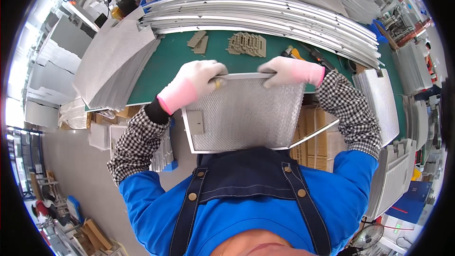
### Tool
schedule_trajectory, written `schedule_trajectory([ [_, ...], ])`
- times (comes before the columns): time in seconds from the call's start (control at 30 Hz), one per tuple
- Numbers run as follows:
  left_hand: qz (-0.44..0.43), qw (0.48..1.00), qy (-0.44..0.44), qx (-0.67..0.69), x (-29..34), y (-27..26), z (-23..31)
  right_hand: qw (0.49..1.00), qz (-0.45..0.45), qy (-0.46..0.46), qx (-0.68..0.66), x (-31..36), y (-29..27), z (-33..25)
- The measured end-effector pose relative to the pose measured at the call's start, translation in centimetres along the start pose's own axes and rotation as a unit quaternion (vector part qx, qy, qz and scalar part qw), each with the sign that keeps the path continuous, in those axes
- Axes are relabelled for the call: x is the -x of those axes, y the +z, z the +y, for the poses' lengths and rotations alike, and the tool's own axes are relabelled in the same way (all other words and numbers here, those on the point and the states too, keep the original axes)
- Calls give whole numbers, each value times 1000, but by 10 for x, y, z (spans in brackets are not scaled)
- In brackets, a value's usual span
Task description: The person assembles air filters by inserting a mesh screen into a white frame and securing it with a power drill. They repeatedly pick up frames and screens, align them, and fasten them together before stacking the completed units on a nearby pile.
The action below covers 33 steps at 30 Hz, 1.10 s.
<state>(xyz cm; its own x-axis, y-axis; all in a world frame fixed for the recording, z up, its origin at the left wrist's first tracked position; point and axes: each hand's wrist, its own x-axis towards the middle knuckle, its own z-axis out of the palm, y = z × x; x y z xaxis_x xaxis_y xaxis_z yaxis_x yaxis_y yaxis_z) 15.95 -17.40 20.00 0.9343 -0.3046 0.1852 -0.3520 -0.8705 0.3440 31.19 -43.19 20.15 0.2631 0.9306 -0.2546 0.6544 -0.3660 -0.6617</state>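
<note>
A silver mesh filter panel (246,114) is held upright-to-tilted between my body and the bench edge. White metal frame strip (187,130) runs along its left, top and bottom sides; on the right a strip (313,133) swings outward, apart from the mesh edge. My left hand (201,77), in a white and pink glove, grips the top strip near its left part. Gloved the same way, my right hand (284,70) pinches that strip farther right. A beige plastic plate (195,122) sits at the panel's left side.
On the green bench (166,61) lie beige plastic frames (247,44), two beige plates (198,41) and a yellow-handled tool (297,54). Long metal strips (265,14) are piled behind. Mesh sheets (116,61) are stacked at left; another mesh panel (377,104) stands at right. Cardboard boxes (315,147) sit below.
</note>
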Motion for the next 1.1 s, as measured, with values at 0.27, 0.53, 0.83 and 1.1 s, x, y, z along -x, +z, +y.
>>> schedule_trajectory([
  [0.27, -3, 995, -43, 85, -19, 31, 0, 999, 5, 10, 37, -27, 17, 1],
  [0.53, -167, 935, -155, 271, -5, 13, -9, 989, 17, -92, 112, -52, 50, 0],
  [0.83, -121, 977, -71, 160, -38, 39, 9, 992, -27, 19, 119, 23, 29, 48],
  [1.1, -90, 979, 67, 172, -102, 72, 71, 993, 90, 79, 19, 92, 39, 69],
])
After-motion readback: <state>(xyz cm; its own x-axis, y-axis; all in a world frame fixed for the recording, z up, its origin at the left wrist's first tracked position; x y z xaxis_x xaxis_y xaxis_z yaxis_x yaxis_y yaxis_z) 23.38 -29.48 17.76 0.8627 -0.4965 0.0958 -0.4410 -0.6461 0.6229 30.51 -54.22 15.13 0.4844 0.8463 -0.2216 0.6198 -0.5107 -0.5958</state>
